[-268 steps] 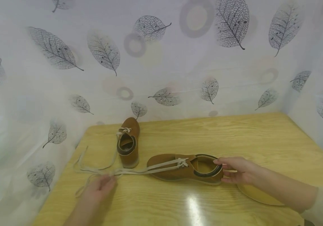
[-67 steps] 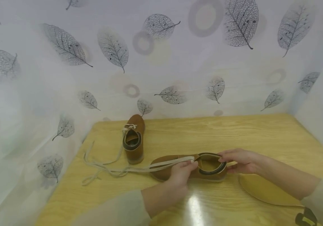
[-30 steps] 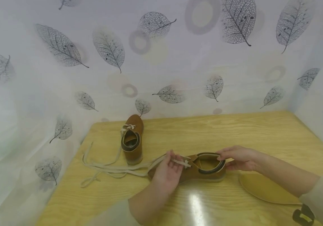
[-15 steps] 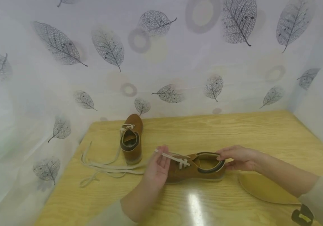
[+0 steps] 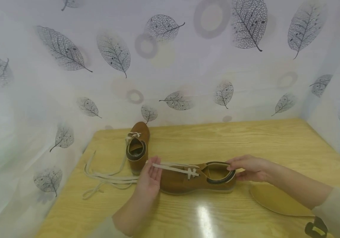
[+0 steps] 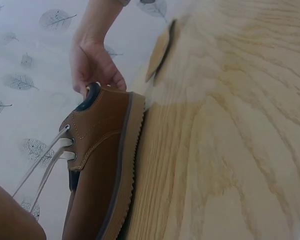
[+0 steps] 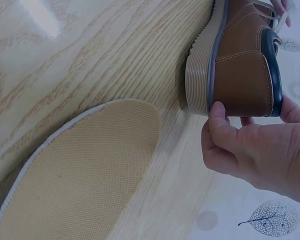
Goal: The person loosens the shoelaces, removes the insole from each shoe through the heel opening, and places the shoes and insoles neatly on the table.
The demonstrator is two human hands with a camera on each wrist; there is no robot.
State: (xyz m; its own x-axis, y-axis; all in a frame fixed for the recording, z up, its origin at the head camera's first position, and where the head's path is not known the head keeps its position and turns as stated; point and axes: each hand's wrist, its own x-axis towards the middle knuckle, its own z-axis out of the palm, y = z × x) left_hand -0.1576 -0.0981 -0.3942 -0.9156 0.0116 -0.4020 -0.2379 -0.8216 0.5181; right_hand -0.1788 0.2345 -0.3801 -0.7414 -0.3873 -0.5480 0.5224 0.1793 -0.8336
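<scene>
A brown low shoe [image 5: 182, 181] with a dark padded collar lies along the table, toe to the left. At its heel my right hand [image 5: 251, 168] grips the collar, with the thumb low on the heel in the right wrist view. My left hand [image 5: 150, 177] is beside the toe, palm turned up, and holds the pale shoelaces [image 5: 173, 168], which stretch straight from the eyelets. In the left wrist view, the shoe [image 6: 100, 155] shows its ridged sole edge, and the laces [image 6: 45, 167] run to the hand at lower left.
A second brown shoe [image 5: 138, 148] stands behind the left hand, toe toward the wall. Loose lace lengths [image 5: 101, 177] spread over the table's left side. A tan insole [image 7: 85, 165] lies near the right forearm. Leaf-patterned sheeting [image 5: 170, 66] surrounds the table.
My left hand has let go near the eyelets and moved left past the toe, sliding along the laces. My right hand has stayed at the heel.
</scene>
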